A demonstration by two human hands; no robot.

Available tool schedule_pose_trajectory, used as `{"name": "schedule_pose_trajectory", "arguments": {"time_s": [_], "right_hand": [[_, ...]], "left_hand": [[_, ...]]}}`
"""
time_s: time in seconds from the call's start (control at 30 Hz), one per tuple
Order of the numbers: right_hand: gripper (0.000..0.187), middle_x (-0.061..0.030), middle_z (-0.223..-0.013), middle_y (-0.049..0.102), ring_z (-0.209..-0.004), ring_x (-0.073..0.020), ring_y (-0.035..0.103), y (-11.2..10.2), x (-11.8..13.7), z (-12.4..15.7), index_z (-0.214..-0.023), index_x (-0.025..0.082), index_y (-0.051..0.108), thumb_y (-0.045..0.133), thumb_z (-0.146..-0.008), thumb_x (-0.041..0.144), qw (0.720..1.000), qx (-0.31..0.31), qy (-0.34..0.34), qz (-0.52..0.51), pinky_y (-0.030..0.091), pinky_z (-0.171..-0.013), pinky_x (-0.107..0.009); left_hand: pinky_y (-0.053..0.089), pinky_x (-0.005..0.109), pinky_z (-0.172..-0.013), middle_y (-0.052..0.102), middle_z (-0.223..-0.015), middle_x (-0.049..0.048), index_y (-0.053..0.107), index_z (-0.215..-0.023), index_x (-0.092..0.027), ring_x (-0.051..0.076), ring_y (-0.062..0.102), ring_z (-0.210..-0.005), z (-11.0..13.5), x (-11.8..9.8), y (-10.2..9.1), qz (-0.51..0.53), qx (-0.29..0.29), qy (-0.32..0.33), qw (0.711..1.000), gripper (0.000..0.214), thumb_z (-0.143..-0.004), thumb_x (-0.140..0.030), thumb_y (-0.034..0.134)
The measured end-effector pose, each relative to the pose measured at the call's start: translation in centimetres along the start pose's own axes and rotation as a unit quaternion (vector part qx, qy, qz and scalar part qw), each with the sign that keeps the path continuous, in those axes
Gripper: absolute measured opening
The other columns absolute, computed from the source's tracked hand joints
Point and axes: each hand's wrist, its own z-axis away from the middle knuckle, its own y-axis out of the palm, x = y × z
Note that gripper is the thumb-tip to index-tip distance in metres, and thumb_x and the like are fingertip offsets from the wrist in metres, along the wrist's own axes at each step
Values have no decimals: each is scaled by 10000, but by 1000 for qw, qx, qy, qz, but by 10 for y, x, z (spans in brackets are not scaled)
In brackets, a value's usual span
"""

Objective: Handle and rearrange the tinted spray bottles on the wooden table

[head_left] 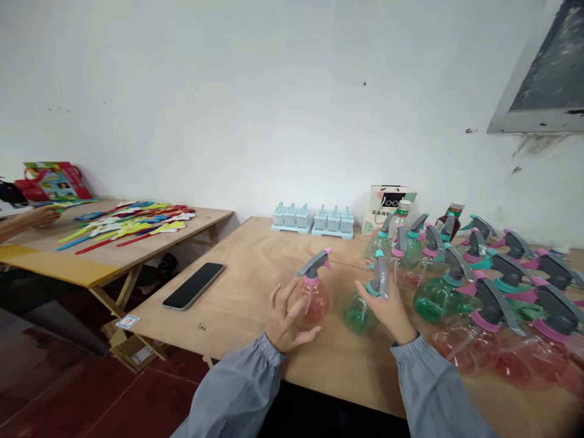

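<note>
My left hand (286,319) cups a pink spray bottle (314,291) that stands upright on the wooden table (237,292), its grey trigger head pointing right. My right hand (387,307) wraps the neck and grey trigger of a green spray bottle (361,311) beside it. Both of my sleeves are grey-blue. The two bottles stand a short gap apart near the table's middle.
Several more pink and green spray bottles (483,286) crowd the right side. A black phone (193,285) lies at the left. Two pale blue ice-pop moulds (313,219) and a carton (387,207) stand by the wall. Another person's hand (43,216) rests on a second table (82,255) with coloured toys (132,222).
</note>
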Motion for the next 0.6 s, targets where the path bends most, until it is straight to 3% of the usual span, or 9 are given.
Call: {"name": "schedule_pose_trajectory", "arguments": {"time_s": [0.07,0.1,0.13,0.2,0.27,0.37,0.5,0.6], "right_hand": [[498,-101,-1096,694,-1031,-285,653,5,-6,5,-1167,230,590,735,-740,443,999,18,27,-14,509,-949,-485],[546,-103,-1127,691,-1041,-282,655,7,-9,8,-1196,230,573,744,-732,459,998,33,42,-28,507,-959,-491],[559,-104,-1154,687,-1054,-277,655,9,-11,11,-1210,232,562,740,-740,477,996,47,54,-44,502,-973,-493],[518,-103,-1189,682,-1091,-269,644,13,-13,17,-1197,241,557,707,-781,512,993,58,68,-74,484,-1004,-496],[469,-96,-1175,686,-1103,-264,637,16,-15,23,-1154,250,554,682,-805,536,992,41,77,-90,473,-1016,-500],[515,-92,-1102,689,-1063,-277,644,19,-23,32,-1109,247,540,725,-746,562,992,2,91,-85,480,-995,-513],[651,-109,-1128,667,-1076,-306,641,16,-38,43,-1112,233,522,800,-632,574,992,21,104,-68,489,-983,-520],[754,-111,-1163,657,-1071,-306,651,11,-44,49,-1161,234,481,826,-583,575,990,60,112,-69,507,-971,-509]], "left_hand": [[402,556,-1055,521,-1367,185,326,-1473,-272,331,535,-1277,0,7,-6,73,-62,-53,994,738,-855,-547,621],[424,541,-1050,519,-1371,187,296,-1482,-255,317,539,-1280,-4,13,-8,114,-61,-100,987,755,-859,-522,629],[439,524,-1050,508,-1394,192,280,-1488,-243,307,533,-1295,-12,20,-10,161,-32,-152,975,769,-863,-519,630],[442,499,-1073,449,-1488,187,279,-1503,-253,298,488,-1358,-36,36,-12,280,97,-221,929,811,-848,-577,632],[432,483,-1096,380,-1569,144,294,-1517,-309,300,435,-1411,-65,51,-8,408,237,-217,854,911,-769,-650,688],[453,481,-1073,401,-1569,119,342,-1515,-348,316,444,-1404,-96,60,4,527,324,-181,764,1009,-662,-654,785],[490,472,-1025,604,-1378,122,421,-1483,-337,296,586,-1262,-103,50,25,604,325,-174,707,920,-684,-567,814],[496,456,-1001,690,-1211,121,572,-1352,-270,282,662,-1121,-91,40,36,646,247,-231,685,741,-699,-526,810]]}}
